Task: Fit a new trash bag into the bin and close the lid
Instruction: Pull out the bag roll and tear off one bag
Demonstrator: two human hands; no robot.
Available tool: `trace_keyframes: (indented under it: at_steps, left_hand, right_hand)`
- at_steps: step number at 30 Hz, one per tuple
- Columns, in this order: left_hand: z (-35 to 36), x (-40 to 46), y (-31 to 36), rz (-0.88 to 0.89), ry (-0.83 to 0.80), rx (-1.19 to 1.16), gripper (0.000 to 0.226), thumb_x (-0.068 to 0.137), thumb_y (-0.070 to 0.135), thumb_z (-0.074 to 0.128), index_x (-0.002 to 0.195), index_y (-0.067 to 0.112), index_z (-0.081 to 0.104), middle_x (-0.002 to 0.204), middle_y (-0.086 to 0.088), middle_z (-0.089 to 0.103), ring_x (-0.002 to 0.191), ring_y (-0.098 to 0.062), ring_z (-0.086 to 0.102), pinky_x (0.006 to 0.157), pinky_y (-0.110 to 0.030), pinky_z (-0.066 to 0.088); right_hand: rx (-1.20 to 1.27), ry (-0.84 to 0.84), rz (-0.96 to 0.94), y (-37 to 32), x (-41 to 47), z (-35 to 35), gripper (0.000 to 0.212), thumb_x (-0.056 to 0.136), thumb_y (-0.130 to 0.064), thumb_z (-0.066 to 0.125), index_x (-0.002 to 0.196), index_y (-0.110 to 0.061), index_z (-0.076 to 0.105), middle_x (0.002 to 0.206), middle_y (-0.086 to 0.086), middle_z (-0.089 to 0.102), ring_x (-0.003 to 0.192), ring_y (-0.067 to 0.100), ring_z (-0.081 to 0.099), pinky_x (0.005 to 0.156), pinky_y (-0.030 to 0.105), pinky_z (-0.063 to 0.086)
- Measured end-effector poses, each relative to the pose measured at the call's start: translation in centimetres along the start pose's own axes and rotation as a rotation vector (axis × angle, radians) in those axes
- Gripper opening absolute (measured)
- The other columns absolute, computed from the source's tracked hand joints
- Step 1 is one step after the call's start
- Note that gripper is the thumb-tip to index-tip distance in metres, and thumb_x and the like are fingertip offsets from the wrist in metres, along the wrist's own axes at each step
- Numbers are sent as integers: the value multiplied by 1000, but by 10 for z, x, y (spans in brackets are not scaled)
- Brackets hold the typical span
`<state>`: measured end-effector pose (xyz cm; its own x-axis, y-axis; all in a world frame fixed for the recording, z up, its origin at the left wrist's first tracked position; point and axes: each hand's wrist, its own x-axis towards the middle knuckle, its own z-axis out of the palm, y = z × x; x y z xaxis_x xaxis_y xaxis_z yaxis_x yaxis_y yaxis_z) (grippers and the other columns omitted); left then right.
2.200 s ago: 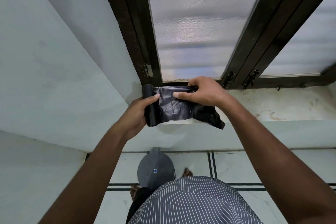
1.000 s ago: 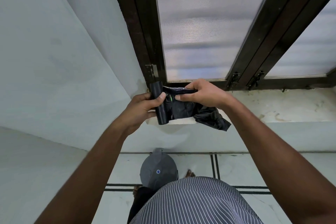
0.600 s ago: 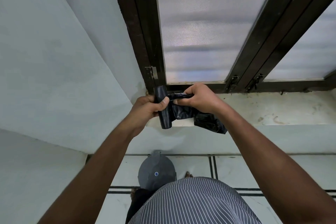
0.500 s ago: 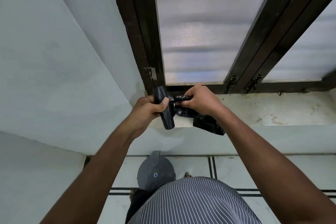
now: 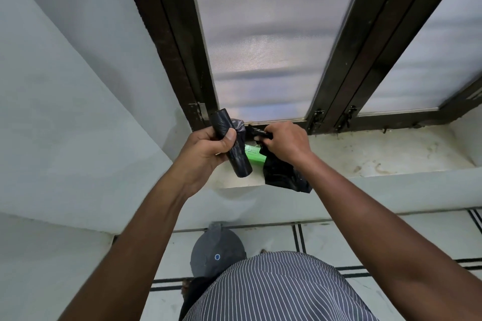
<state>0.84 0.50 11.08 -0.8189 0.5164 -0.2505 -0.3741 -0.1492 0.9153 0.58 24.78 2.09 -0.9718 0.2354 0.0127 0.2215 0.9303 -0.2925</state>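
2 hands (image 5: 208,146) (image 5: 285,142) gripping bag roll (image 5: 238,156) and torn bag (image 5: 281,174), green roll (image 5: 254,155) on sill (image 5: 365,154), lidded bin (image 5: 216,250) below

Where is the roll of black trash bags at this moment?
In the head view, left of centre: the left hand grips the roll of black trash bags above the window sill, beside the right hand.

Both your arms reach forward, raised. Your left hand (image 5: 208,147) grips with thumb curled over; your right hand (image 5: 285,142) pinches, fingers curled.
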Motion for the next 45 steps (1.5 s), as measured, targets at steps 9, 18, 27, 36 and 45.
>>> trace_keyframes:
  at_steps: [9, 18, 27, 36, 45]
  left_hand:
    - [-17, 24, -19, -82, 147, 6, 21, 107, 24, 66, 123, 15, 76, 111, 0, 81, 107, -21, 76, 92, -41, 61]
    - [-32, 30, -21, -112, 240, 255, 18, 109, 40, 62, 114, 26, 72, 96, 9, 75, 91, -15, 70, 71, -28, 55]
    - [-26, 21, -20, -261, -130, 509, 33, 109, 42, 60, 128, 17, 69, 108, -7, 84, 81, -14, 69, 68, -28, 58]
    - [-22, 13, -28, -168, -119, 315, 31, 101, 33, 65, 112, 5, 74, 75, -3, 56, 65, -14, 53, 62, -23, 47]
    - [-21, -15, -5, 0, -334, 96, 16, 105, 26, 68, 108, 10, 72, 75, 1, 60, 64, -13, 52, 67, -23, 48]
  right_hand:
    - [1044, -371, 188, 8, -1, -10, 28, 119, -28, 51, 98, -15, 63, 73, -7, 63, 67, 14, 60, 83, 37, 50]
    - [726, -668, -48, 15, -14, -44, 49, 95, -71, 74, 84, -25, 89, 54, -17, 39, 50, 6, 40, 56, 24, 44]
    - [911, -506, -10, 2, -9, -25, 32, 92, -63, 80, 81, -34, 79, 60, -20, 47, 53, 0, 48, 56, 23, 46]
    - [938, -217, 18, -27, -23, 1, 57, 76, -70, 68, 83, -13, 69, 62, -13, 44, 64, 12, 39, 66, 34, 33]
    - [461, -60, 327, 7, -27, 21, 10, 101, -38, 74, 97, -32, 81, 86, -3, 76, 88, 26, 74, 65, 32, 45]
